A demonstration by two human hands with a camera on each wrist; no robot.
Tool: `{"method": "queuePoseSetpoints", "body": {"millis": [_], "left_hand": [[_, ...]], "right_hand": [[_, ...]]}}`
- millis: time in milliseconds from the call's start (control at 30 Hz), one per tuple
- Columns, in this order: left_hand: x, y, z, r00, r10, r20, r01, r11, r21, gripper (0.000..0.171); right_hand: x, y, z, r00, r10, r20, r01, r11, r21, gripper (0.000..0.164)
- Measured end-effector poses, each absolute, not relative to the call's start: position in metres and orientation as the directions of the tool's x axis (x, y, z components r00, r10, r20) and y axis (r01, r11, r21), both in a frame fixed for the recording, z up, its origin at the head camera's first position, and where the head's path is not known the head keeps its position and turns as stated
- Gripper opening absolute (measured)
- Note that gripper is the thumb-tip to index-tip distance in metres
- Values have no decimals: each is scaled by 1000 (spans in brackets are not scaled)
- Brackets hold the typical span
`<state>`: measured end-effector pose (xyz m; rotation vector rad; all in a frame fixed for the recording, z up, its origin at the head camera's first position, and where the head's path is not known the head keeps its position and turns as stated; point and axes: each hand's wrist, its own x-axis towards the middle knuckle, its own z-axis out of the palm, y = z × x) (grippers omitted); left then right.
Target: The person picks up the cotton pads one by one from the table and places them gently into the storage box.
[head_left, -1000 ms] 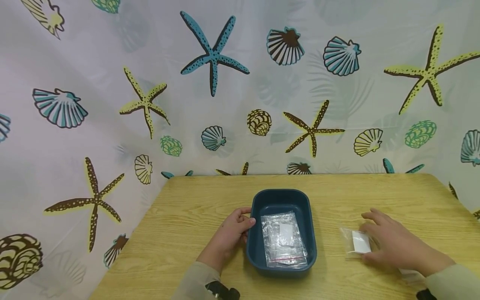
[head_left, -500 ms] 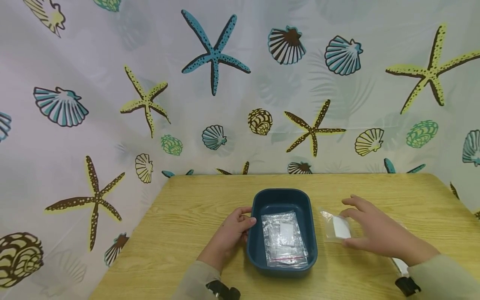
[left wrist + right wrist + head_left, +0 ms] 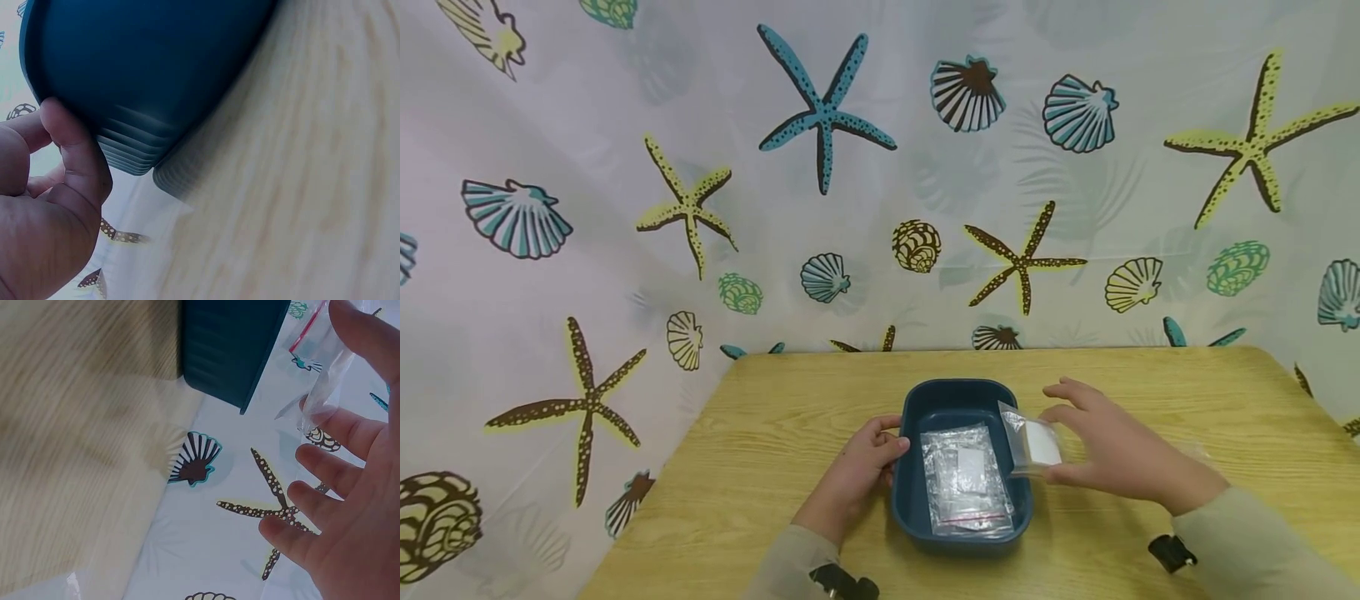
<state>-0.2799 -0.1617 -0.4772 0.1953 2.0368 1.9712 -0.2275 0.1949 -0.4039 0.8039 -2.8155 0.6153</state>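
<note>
My left hand (image 3: 865,462) grips the left rim of a dark blue plastic bin (image 3: 955,543), thumb over the edge. In the left wrist view the thumb presses against the ribbed wall of the bin (image 3: 144,62). Several clear zip bags (image 3: 943,487) lie stacked inside, the top one with a white square in it. My right hand (image 3: 1116,454) pinches another clear zip bag (image 3: 1037,443) with a white square inside, between thumb and fingers. That bag is tilted and overlaps the bin's right rim in the head view. In the right wrist view a red seal line shows on the bag (image 3: 322,375).
The bin stands on a light wood-grain table (image 3: 805,383). Partly hidden behind the right wrist, a piece of clear plastic (image 3: 1197,451) lies on the table. A curtain (image 3: 865,317) printed with shells and starfish hangs behind the table.
My right hand has carried the pinched zip bag leftward from the right side of the table to the bin's right rim. The left hand and the bin have stayed in place.
</note>
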Motion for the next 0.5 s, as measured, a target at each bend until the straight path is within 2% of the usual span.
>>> {"method": "queuePoseSetpoints", "body": {"millis": [500], "left_hand": [[-280,-162,-477,-948,299,-106,-88,73,993,48]], "right_hand": [[-236,168,-396,-821,-511,256,-570,765,-299,62]]}}
